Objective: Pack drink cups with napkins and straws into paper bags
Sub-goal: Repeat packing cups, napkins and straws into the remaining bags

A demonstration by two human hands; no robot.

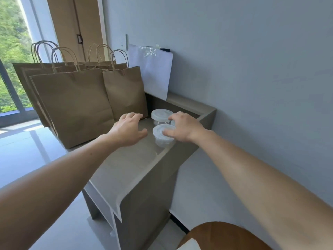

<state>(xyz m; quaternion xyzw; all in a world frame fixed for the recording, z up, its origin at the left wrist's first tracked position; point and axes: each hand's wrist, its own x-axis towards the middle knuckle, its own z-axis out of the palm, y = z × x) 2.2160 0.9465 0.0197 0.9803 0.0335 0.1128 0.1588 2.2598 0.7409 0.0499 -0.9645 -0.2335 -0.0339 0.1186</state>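
Observation:
Two clear plastic drink cups with white lids stand on the grey table [126,170] near its back right corner. My right hand [186,128] is over the near cup [161,139], thumb on its lid and fingers curled down past the lid's far rim. The far cup [159,114] stands free just behind. My left hand [128,130] hovers to the left of the cups with loosely curled fingers, holding nothing, its fingertips close to the base of a small brown paper bag [124,91]. No napkins or straws are visible.
A larger brown bag [72,107] stands left of the small one, with several more handled bags behind. A white sheet with a plastic sleeve [153,71] leans on the wall. The table has a raised back ledge [187,102]. A round wooden seat [225,235] sits bottom right.

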